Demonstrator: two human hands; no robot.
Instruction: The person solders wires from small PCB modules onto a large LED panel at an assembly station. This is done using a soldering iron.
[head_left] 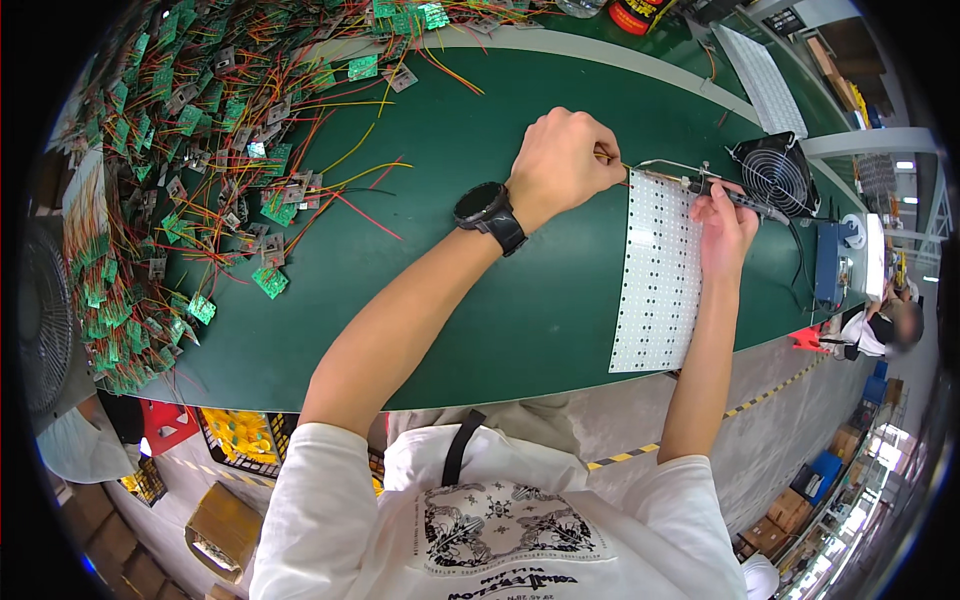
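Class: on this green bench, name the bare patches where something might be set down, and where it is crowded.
Bare green mat lies between the pile of small circuit boards and the white panel, under the left forearm. Crowded: the pile at left, and around both hands near the small fan.

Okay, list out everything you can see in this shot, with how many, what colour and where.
White panel: one, white with rows of small dots, on the green table's right part, under both hands.
Soldering iron: one, dark handle, in the right hand, tip at the panel's top edge.
Small fan: one, black, just right of the panel's top.
Circuit boards with wires: a large pile, too many to count, green boards with red and yellow wires, left part of the table.
Green table: one, dark green top.
Wristwatch: one, black, on the left wrist.
Left hand: closed on a thin wire at the panel's top edge.
Right hand: grips the soldering iron.
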